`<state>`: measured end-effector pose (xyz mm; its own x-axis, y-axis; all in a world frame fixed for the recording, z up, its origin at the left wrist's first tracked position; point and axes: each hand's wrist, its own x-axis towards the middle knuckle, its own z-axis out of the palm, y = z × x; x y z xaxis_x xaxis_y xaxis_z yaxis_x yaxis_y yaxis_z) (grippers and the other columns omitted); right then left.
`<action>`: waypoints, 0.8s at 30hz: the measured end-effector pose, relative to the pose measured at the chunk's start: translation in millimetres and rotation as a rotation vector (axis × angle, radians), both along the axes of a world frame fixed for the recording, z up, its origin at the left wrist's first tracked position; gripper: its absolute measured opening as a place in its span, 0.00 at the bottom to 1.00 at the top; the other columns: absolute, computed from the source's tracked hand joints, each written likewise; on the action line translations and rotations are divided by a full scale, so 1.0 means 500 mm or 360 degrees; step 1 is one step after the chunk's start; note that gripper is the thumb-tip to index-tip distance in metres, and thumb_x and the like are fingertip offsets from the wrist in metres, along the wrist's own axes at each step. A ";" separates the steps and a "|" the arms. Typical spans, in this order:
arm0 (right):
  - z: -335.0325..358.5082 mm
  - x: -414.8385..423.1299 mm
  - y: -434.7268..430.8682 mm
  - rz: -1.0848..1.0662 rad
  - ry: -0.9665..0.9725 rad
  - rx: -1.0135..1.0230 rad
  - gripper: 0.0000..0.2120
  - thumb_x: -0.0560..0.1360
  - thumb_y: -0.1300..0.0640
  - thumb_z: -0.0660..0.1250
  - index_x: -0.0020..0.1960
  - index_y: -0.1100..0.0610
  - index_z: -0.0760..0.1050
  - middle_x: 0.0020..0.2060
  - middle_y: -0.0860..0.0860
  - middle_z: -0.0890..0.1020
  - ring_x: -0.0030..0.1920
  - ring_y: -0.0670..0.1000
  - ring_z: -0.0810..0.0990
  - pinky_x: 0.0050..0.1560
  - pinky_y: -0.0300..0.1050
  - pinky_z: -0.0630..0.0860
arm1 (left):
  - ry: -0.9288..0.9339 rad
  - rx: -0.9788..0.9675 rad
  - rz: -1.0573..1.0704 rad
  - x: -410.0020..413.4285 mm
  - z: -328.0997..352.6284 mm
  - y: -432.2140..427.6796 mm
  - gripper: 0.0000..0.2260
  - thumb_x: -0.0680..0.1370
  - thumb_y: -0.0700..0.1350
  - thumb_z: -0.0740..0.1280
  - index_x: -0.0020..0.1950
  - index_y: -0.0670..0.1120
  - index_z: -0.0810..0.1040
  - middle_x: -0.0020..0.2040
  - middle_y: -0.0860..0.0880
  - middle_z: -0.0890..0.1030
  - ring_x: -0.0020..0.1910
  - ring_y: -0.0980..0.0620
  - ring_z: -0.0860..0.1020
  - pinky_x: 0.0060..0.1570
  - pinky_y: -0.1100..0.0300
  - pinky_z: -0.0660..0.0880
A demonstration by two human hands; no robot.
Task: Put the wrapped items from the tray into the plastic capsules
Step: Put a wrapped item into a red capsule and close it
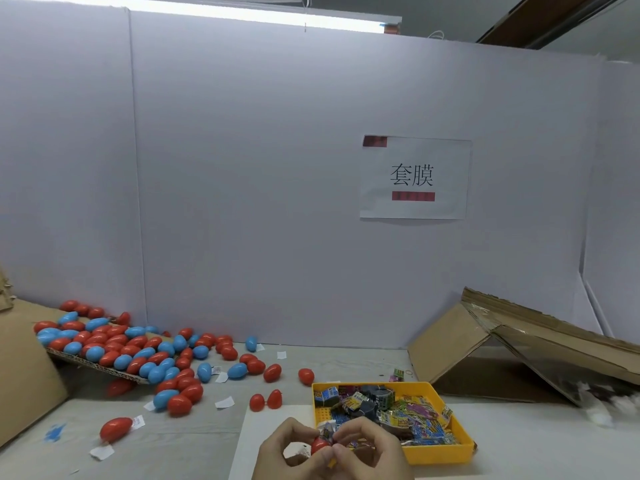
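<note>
Low over the desk (194,441), just beside the yellow plastic tray (464,445), the left hand (291,448) has its grip pinched on a small red plastic capsule (320,445). The right hand (370,445) pinches a crinkled foil-wrapped item (329,432) against its top; fingers hide the capsule's long axis.

The one head-worn camera looks forward and slightly down from close above the shallow yellow plastic tray (446,453), facing the white partition wall (259,168) behind that tray.
</note>
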<state>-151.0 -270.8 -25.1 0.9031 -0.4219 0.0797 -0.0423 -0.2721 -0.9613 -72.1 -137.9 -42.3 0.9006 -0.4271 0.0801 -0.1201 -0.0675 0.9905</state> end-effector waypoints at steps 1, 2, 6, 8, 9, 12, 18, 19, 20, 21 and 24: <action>0.000 -0.005 0.005 -0.0008 0.0018 -0.0020 0.04 0.72 0.63 0.74 0.43 0.55 0.82 0.39 0.51 0.85 0.38 0.48 0.84 0.43 0.39 0.79 | 0.0008 -0.0023 0.0003 0.003 -0.005 0.001 0.10 0.69 0.39 0.79 0.46 0.39 0.81 0.42 0.45 0.85 0.44 0.50 0.82 0.39 0.64 0.78; 0.003 -0.008 0.012 -0.0042 0.0016 -0.0027 0.05 0.72 0.62 0.74 0.42 0.53 0.83 0.38 0.51 0.85 0.37 0.48 0.84 0.43 0.40 0.79 | 0.0004 -0.0030 -0.0003 0.004 -0.008 0.001 0.10 0.69 0.38 0.78 0.46 0.39 0.82 0.41 0.46 0.85 0.46 0.48 0.83 0.41 0.63 0.78; 0.017 -0.001 0.010 -0.0052 0.0008 -0.0169 0.08 0.73 0.58 0.74 0.40 0.45 0.84 0.48 0.49 0.84 0.44 0.44 0.85 0.48 0.37 0.79 | 0.0045 -0.0071 -0.0031 0.010 -0.019 0.001 0.09 0.70 0.35 0.77 0.47 0.35 0.81 0.40 0.43 0.86 0.44 0.46 0.84 0.46 0.59 0.80; 0.017 -0.002 0.009 0.0047 0.0047 -0.0262 0.06 0.76 0.55 0.71 0.47 0.45 0.84 0.56 0.48 0.82 0.51 0.40 0.83 0.49 0.29 0.76 | 0.0089 -0.0103 -0.0046 0.008 -0.019 -0.003 0.08 0.71 0.35 0.76 0.47 0.34 0.81 0.40 0.42 0.86 0.42 0.47 0.84 0.42 0.60 0.80; 0.011 -0.001 0.011 0.0020 -0.0017 -0.0309 0.06 0.75 0.56 0.72 0.44 0.44 0.85 0.53 0.47 0.83 0.48 0.39 0.83 0.47 0.28 0.76 | 0.0110 -0.0126 -0.0046 0.007 -0.020 -0.005 0.07 0.72 0.34 0.75 0.47 0.34 0.81 0.40 0.41 0.85 0.42 0.46 0.84 0.41 0.60 0.80; -0.009 0.001 0.012 -0.0151 -0.0207 -0.0435 0.12 0.70 0.59 0.76 0.34 0.42 0.84 0.43 0.46 0.83 0.40 0.38 0.83 0.43 0.30 0.77 | 0.0143 -0.0166 -0.0023 0.008 -0.020 -0.007 0.06 0.74 0.35 0.74 0.48 0.35 0.81 0.41 0.41 0.86 0.46 0.46 0.84 0.41 0.62 0.79; -0.004 0.013 0.001 -0.0009 -0.0104 -0.0718 0.04 0.76 0.52 0.70 0.45 0.45 0.84 0.47 0.45 0.81 0.44 0.36 0.80 0.46 0.27 0.73 | 0.0179 -0.0121 -0.0032 0.011 -0.019 -0.003 0.06 0.74 0.39 0.74 0.48 0.38 0.82 0.41 0.45 0.86 0.44 0.51 0.84 0.44 0.63 0.79; -0.006 0.012 0.002 -0.0037 -0.0143 -0.0754 0.04 0.75 0.53 0.72 0.43 0.46 0.84 0.45 0.44 0.81 0.43 0.37 0.80 0.44 0.28 0.74 | 0.0189 -0.0116 -0.0038 0.011 -0.018 -0.004 0.06 0.74 0.39 0.74 0.48 0.38 0.82 0.41 0.45 0.86 0.43 0.52 0.84 0.42 0.64 0.78; -0.009 0.008 0.003 -0.0099 -0.0247 -0.0737 0.05 0.73 0.55 0.74 0.40 0.46 0.84 0.43 0.45 0.80 0.42 0.39 0.80 0.42 0.30 0.75 | 0.0203 -0.0113 -0.0045 0.011 -0.016 -0.004 0.07 0.74 0.39 0.75 0.49 0.39 0.82 0.41 0.45 0.86 0.42 0.53 0.84 0.41 0.65 0.77; -0.015 0.004 0.003 -0.0150 -0.0311 -0.0718 0.07 0.71 0.57 0.75 0.38 0.47 0.84 0.41 0.47 0.80 0.42 0.40 0.81 0.39 0.32 0.76 | 0.0219 -0.0114 -0.0049 0.010 -0.014 -0.004 0.07 0.73 0.40 0.75 0.49 0.39 0.82 0.41 0.46 0.86 0.42 0.53 0.84 0.40 0.66 0.77; -0.017 -0.002 0.008 -0.0131 -0.0284 -0.0635 0.09 0.71 0.58 0.76 0.36 0.46 0.81 0.43 0.48 0.78 0.43 0.41 0.81 0.37 0.34 0.75 | 0.0256 -0.0134 -0.0036 0.009 -0.007 -0.001 0.07 0.73 0.39 0.75 0.49 0.41 0.83 0.42 0.46 0.86 0.46 0.49 0.84 0.41 0.63 0.79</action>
<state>-151.8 -266.9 -33.4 0.8251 -0.3963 0.4027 0.0779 -0.6262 -0.7757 -67.7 -138.3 -45.8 0.8950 -0.4451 -0.0282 0.0401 0.0172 0.9990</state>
